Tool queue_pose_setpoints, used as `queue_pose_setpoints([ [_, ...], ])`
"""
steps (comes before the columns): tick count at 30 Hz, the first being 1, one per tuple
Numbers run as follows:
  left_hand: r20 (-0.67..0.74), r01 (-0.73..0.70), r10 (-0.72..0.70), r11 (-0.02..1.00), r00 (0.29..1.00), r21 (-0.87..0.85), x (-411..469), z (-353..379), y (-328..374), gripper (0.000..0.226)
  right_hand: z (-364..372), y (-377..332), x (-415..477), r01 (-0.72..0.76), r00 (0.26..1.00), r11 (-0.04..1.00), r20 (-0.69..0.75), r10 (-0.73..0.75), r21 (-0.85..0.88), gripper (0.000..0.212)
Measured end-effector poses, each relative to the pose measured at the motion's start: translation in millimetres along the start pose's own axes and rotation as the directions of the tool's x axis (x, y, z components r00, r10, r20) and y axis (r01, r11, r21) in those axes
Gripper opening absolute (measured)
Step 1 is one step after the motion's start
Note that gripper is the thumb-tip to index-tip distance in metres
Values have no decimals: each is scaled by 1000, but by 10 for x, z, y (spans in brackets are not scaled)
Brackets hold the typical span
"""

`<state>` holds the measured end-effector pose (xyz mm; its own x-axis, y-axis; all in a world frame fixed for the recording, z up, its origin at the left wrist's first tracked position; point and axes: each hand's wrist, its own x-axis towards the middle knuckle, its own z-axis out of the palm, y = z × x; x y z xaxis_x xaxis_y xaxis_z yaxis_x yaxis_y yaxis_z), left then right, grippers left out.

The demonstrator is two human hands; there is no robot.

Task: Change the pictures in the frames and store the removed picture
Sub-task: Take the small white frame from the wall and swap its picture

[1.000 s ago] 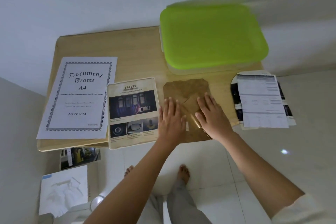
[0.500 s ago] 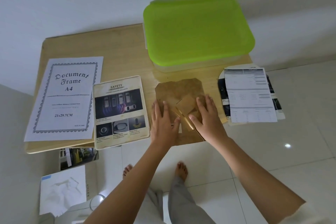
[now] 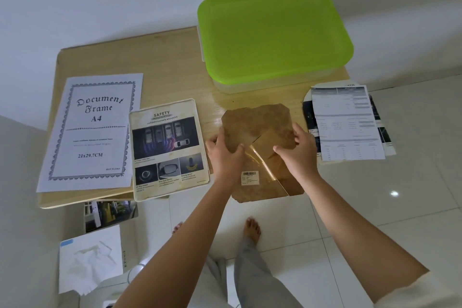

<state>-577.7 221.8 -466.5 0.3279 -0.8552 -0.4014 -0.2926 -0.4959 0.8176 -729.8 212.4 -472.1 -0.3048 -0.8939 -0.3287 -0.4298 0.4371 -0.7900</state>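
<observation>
A brown frame (image 3: 258, 122) lies back-up at the table's front edge, with a gold strip and a barcode label on it. My left hand (image 3: 226, 155) grips its left edge, thumb on top. My right hand (image 3: 298, 151) grips its right edge, fingers curled over the rim. Left of it lies a cream-framed SAFETY car picture (image 3: 168, 147). Further left lies a white "Document Frame A4" sheet (image 3: 93, 130).
A clear box with a lime green lid (image 3: 273, 35) stands at the back right of the wooden table (image 3: 170, 67). Printed sheets (image 3: 347, 122) overhang the table's right side. A photo (image 3: 110, 214) and a tissue box (image 3: 90, 261) sit below the front left. My feet are underneath.
Both hands lay flat on the brown frame's back a second ago. Now they have moved to its left and right edges and grip it; the frame sits slightly tilted.
</observation>
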Motion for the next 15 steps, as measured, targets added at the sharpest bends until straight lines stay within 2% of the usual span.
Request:
queue_pose_setpoints([
  [4, 29, -40, 45, 986, 999, -163, 38, -115, 26, 62, -75, -22, -62, -15, 1000, 991, -10, 16, 130, 75],
  [7, 93, -7, 53, 900, 994, -436, 38, -296, 54, 57, -51, -104, -130, 16, 1000, 973, -8, -15, 232, 70],
  [9, 123, 16, 60, 842, 991, -540, 52, -472, 42, 55, 12, -208, -164, 36, 999, 954, -4, -36, 298, 64],
  [12, 146, 49, 58, 773, 988, -633, 136, -811, -45, 53, 202, -365, -203, 61, 995, 943, 53, -83, 326, 60],
  [15, 118, 73, 5, 753, 993, -654, 255, -1166, -193, 53, 488, -490, -260, 93, 981, 944, 131, -141, 316, 54],
])
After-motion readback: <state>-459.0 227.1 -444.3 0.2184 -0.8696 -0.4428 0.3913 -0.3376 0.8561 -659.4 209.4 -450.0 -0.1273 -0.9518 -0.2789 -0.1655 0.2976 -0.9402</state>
